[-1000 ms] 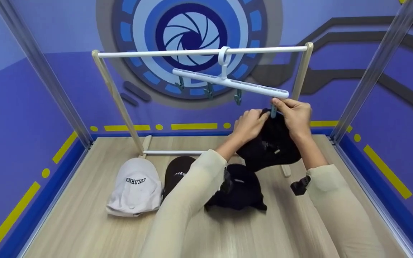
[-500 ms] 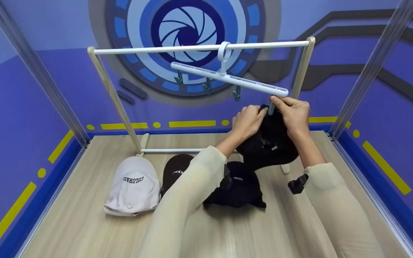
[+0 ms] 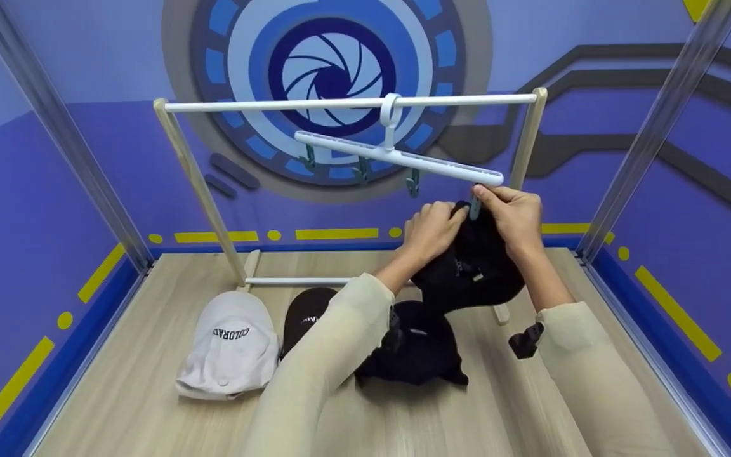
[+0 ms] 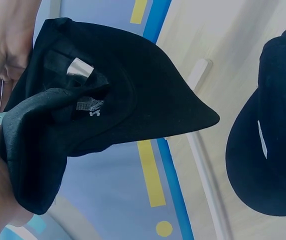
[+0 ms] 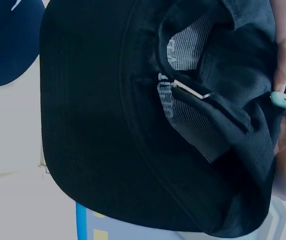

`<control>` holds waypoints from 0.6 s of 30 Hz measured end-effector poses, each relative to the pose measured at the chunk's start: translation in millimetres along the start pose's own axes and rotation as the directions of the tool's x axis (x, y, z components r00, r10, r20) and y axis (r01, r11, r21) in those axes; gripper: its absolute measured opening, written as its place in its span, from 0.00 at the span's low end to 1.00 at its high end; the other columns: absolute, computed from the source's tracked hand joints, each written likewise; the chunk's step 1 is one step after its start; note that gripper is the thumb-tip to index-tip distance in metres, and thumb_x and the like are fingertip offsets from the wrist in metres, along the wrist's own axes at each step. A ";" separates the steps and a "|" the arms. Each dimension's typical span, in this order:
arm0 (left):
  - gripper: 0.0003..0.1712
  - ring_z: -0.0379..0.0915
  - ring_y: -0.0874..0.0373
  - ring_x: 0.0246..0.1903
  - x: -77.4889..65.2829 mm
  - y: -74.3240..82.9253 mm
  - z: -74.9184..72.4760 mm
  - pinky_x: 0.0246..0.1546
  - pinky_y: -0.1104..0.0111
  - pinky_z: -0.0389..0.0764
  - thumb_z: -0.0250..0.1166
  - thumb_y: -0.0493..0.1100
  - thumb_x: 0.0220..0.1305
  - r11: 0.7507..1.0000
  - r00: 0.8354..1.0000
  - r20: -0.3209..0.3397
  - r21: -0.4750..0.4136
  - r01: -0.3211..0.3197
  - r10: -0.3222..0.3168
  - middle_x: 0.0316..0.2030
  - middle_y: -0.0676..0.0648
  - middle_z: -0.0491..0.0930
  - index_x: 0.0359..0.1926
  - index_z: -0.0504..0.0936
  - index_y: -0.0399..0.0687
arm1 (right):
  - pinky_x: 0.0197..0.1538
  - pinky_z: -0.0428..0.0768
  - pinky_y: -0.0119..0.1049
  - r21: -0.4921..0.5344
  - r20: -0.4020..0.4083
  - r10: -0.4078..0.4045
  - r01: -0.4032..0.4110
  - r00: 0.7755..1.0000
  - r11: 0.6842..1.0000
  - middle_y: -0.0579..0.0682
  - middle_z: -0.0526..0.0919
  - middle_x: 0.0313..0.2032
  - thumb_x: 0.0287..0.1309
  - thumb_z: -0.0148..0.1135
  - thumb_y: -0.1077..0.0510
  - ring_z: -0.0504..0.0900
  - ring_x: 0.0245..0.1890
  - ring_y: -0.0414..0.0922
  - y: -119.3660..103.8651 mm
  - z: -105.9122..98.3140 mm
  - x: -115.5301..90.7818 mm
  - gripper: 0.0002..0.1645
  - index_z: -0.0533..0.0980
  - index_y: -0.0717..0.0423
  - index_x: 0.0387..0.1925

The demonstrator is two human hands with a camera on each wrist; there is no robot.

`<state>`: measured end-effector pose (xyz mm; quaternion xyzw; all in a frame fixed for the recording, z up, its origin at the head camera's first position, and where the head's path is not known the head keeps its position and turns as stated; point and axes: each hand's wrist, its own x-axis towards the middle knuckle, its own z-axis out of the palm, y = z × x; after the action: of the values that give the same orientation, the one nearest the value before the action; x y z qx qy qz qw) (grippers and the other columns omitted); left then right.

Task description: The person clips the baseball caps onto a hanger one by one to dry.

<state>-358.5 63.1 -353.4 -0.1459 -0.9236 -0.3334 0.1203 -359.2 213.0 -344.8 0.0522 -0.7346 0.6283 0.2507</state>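
Note:
A black baseball cap (image 3: 495, 282) hangs under the right end of a white clip hanger (image 3: 432, 164), brim downward. My left hand (image 3: 428, 233) grips the cap's upper edge. Thumb and fingers of my right hand (image 3: 519, 219) pinch a grey-green clip (image 3: 474, 208) at that end of the hanger. In the right wrist view the tip of the clip (image 5: 285, 103) lies against the fabric of the cap (image 5: 83, 115). The left wrist view shows the inside of the cap (image 4: 153, 80) with its strap and metal buckle (image 4: 80, 68).
The hanger loops over the white bar (image 3: 264, 105) of a wooden-legged rack, tilted down to the right. Several other clips (image 3: 361, 169) hang from it, holding nothing. On the table (image 3: 150, 355) lie a white cap (image 3: 229, 343), a dark brown cap (image 3: 302, 314) and a navy cap (image 3: 422, 355).
The head view dips, then lifts, shifting the whole scene within the picture. Both hands keep their holds, and the cap and clip stay at the hanger's right end.

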 end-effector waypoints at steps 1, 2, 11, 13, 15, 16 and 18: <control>0.25 0.68 0.58 0.20 -0.7 -1.5 -1.0 0.22 0.66 0.65 0.46 0.62 0.70 1.000 1.000 -0.005 0.002 -0.009 0.009 0.18 0.53 0.66 0.21 0.69 0.55 | 0.32 0.76 0.25 0.007 0.020 0.000 0.000 1.000 1.000 0.41 0.86 0.27 0.45 0.73 0.47 0.79 0.27 0.35 -0.4 0.2 -0.7 0.20 0.86 0.56 0.37; 0.25 0.68 0.58 0.20 -1.8 -3.3 -2.1 0.22 0.66 0.65 0.46 0.63 0.70 1.000 1.000 -0.007 0.006 -0.014 0.014 0.18 0.53 0.66 0.21 0.69 0.55 | 0.33 0.76 0.25 0.010 0.040 0.001 -0.001 0.999 1.000 0.41 0.86 0.28 0.46 0.72 0.46 0.80 0.28 0.35 -0.5 0.5 -1.7 0.21 0.85 0.57 0.38; 0.23 0.70 0.57 0.23 -12.1 -13.4 -1.7 0.23 0.66 0.65 0.46 0.63 0.69 1.000 1.000 0.017 0.012 -0.005 0.005 0.21 0.52 0.69 0.24 0.70 0.55 | 0.46 0.78 0.28 0.035 0.233 0.052 -0.061 0.971 0.998 0.48 0.86 0.40 0.52 0.68 0.45 0.83 0.43 0.41 2.1 -2.5 -11.3 0.31 0.79 0.63 0.50; 0.23 0.70 0.57 0.23 -11.6 -11.6 -1.1 0.23 0.66 0.65 0.46 0.63 0.69 1.000 0.999 0.027 0.010 -0.018 0.018 0.21 0.52 0.69 0.26 0.70 0.55 | 0.47 0.78 0.28 0.040 0.241 0.054 -0.066 0.969 0.997 0.49 0.85 0.41 0.53 0.67 0.45 0.82 0.45 0.42 1.3 -5.2 -11.8 0.29 0.79 0.61 0.50; 0.23 0.69 0.57 0.23 -10.3 -8.8 -1.6 0.23 0.66 0.65 0.45 0.63 0.70 1.000 0.999 0.038 0.009 -0.029 0.029 0.21 0.52 0.69 0.27 0.71 0.55 | 0.48 0.78 0.29 0.045 0.247 0.063 -0.076 0.967 0.996 0.49 0.85 0.42 0.54 0.67 0.46 0.82 0.46 0.43 -2.1 -8.7 -11.9 0.28 0.79 0.60 0.50; 0.22 0.69 0.57 0.23 -9.4 -7.5 -1.9 0.23 0.66 0.65 0.45 0.63 0.70 0.999 0.999 0.042 0.009 -0.035 0.034 0.21 0.52 0.69 0.28 0.71 0.55 | 0.49 0.78 0.29 0.045 0.251 0.066 -0.080 0.966 0.996 0.50 0.85 0.43 0.54 0.67 0.47 0.82 0.47 0.44 -6.6 -10.2 -12.8 0.27 0.79 0.61 0.50; 0.21 0.70 0.57 0.24 -7.0 -5.2 -2.5 0.24 0.66 0.66 0.45 0.63 0.70 0.999 0.998 0.052 0.007 -0.040 0.040 0.22 0.52 0.69 0.30 0.72 0.55 | 0.48 0.78 0.30 0.031 0.247 0.072 -0.082 0.966 0.996 0.51 0.84 0.44 0.54 0.67 0.46 0.82 0.46 0.44 -7.9 -12.8 -11.5 0.28 0.79 0.60 0.50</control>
<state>-353.4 56.3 -356.8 -0.1725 -0.9247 -0.3233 0.1035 -342.2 220.7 -341.6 0.1061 -0.7486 0.6411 0.1321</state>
